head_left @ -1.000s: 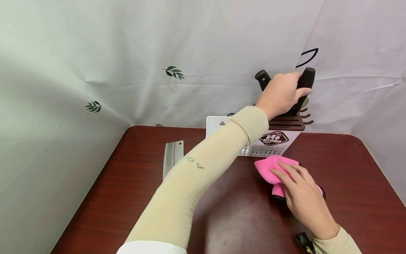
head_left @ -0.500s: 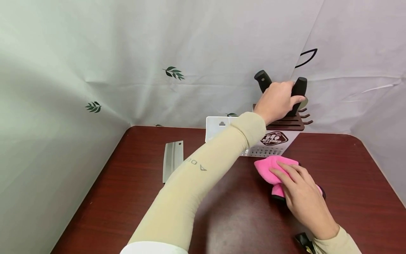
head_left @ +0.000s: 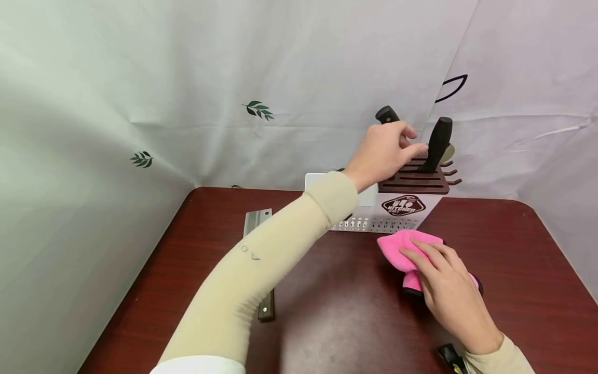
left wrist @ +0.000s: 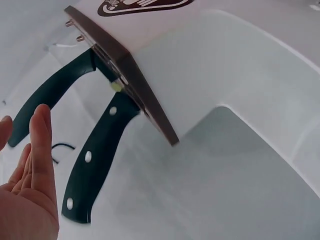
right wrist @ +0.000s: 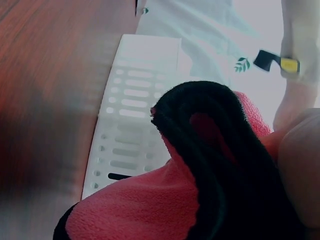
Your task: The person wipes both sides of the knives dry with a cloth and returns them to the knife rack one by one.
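My left hand hovers by the knife holder, fingers loosely bent and holding nothing. Two knives stand in its slots, black handles up: one handle is right of the hand, the other handle partly behind it. The left wrist view shows the hand beside a riveted handle, with a gap between them. My right hand holds a bunched pink cloth with black edging on the table; its thumb is hidden. Folds of the cloth fill the right wrist view.
A cleaver lies left on the dark red table, partly under my left forearm, with its handle nearer me. The holder has hooks on its right side. White fabric hangs behind and beside the table.
My left hand has pushed the right-hand knife lower into the holder, let go of its handle and moved left. My right hand stays on the cloth.
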A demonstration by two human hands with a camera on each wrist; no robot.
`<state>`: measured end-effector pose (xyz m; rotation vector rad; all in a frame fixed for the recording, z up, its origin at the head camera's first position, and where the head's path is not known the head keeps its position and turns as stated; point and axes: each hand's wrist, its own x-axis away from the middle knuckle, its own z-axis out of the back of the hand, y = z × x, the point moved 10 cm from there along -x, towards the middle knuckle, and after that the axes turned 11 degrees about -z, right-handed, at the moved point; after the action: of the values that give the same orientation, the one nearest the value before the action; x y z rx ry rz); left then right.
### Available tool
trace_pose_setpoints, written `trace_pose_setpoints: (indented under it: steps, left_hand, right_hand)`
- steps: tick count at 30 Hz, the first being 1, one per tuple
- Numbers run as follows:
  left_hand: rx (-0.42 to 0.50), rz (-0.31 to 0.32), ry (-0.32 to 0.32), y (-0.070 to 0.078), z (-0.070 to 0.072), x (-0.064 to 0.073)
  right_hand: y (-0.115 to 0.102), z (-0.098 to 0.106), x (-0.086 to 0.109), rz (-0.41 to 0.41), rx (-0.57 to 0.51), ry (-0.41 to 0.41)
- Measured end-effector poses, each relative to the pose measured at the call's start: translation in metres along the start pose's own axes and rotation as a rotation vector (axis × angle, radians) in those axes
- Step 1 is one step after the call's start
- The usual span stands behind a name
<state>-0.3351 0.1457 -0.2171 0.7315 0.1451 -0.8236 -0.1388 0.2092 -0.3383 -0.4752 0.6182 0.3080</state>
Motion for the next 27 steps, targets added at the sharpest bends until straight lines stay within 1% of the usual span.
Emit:
trace_pose_setpoints:
  steps: [2,4,8,12,15,20,24,27]
  left_hand:
    - [0.018,-0.022,0.031,-0.003,0.011,0.010]
    - [0.051,-0.020,0.059,-0.009,0.022,0.022]
    - [0.150,0.031,0.126,-0.024,0.042,0.050]
    - [0.226,0.065,0.227,-0.041,0.063,0.086]
    - [0.226,0.079,0.304,-0.054,0.077,0.115]
    - [0.192,0.148,0.393,-0.080,0.096,0.166]
    - [0.163,0.221,0.413,-0.098,0.104,0.201]
    - [0.128,0.277,0.389,-0.109,0.105,0.223]
  right_hand:
    - [0.000,0.000,0.000,0.000,-0.002,0.001]
    - [0.001,0.000,0.000,0.001,-0.001,0.004]
    - [0.001,0.000,0.001,0.001,0.005,0.005]
    - [0.001,0.000,0.001,-0.004,0.009,0.005]
    - [0.000,0.000,0.001,-0.009,0.011,0.005]
    - [0.000,-0.001,0.001,-0.006,0.013,0.001]
    - [0.000,-0.002,0.001,0.003,0.013,0.003]
    - [0.000,-0.002,0.001,0.005,0.013,0.007]
